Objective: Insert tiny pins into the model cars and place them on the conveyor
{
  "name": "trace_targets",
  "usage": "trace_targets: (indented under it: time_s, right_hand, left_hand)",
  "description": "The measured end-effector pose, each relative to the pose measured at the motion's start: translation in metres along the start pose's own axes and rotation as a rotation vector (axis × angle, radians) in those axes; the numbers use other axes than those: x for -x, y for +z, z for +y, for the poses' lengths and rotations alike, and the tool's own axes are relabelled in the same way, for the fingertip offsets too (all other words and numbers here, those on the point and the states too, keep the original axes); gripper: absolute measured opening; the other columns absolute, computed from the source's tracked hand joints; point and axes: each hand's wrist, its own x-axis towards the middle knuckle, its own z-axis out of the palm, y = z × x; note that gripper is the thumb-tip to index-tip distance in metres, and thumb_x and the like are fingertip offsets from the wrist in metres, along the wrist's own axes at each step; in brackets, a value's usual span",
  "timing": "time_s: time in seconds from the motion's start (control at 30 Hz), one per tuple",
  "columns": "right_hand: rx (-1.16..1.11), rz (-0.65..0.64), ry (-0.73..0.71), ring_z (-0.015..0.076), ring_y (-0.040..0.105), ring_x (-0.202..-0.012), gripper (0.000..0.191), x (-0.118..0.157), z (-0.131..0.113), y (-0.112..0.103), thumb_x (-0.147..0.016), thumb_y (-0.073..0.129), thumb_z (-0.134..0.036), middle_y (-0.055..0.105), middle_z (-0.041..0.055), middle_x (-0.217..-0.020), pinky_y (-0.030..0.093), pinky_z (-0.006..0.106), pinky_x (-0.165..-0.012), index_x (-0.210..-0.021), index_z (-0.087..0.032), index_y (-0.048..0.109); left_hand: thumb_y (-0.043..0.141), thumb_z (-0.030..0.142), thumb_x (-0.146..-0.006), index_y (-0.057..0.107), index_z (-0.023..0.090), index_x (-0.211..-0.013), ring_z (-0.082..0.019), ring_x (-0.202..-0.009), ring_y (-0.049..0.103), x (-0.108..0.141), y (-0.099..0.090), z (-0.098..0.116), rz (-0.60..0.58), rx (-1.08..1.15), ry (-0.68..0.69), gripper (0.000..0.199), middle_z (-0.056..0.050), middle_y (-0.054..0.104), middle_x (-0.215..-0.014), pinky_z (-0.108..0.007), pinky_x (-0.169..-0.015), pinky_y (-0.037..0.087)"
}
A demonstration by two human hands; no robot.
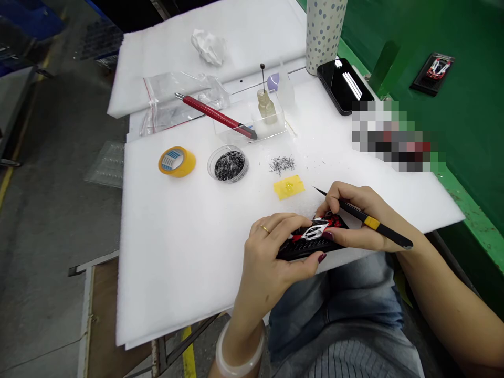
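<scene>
A small white, red and black model car [315,231] sits on a black textured base [297,252] near the front edge of the table. My left hand [271,252] is closed around the base's left side, thumb below and fingers over the car. From the right, my right hand [360,215] has its thumb and fingers on the red end of the car. Black tweezers with a yellow band [371,222] are also held in that hand, lying across it with the tip pointing up-left, away from the car. Fingers hide part of the car.
Beyond my hands lie yellow tape [289,187], loose black strands [282,165], a round dish of black strands [229,166] and a tape roll [177,161]. Farther back are a red pen [212,113], a glass bottle [266,107], a phone [344,85] and a dotted cup [323,37].
</scene>
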Motion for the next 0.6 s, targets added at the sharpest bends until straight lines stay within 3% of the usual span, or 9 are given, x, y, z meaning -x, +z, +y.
trace_targets:
  time_s: [0.6]
  right_hand:
    - [0.017, 0.000, 0.001, 0.0139, 0.061, -0.074, 0.029, -0.0005, -0.0011, 0.0007, -0.084, 0.076, -0.025, 0.073, 0.0024, -0.093, 0.050, 0.025, -0.067, -0.087, -0.022, 0.048]
  left_hand:
    - [0.079, 0.024, -0.076, 0.069, 0.026, -0.104, -0.022, -0.094, 0.072, -0.0023, -0.0001, 0.0020, -0.023, -0.035, 0.007, 0.029, -0.001, 0.076, -0.104, -0.041, -0.096, 0.054]
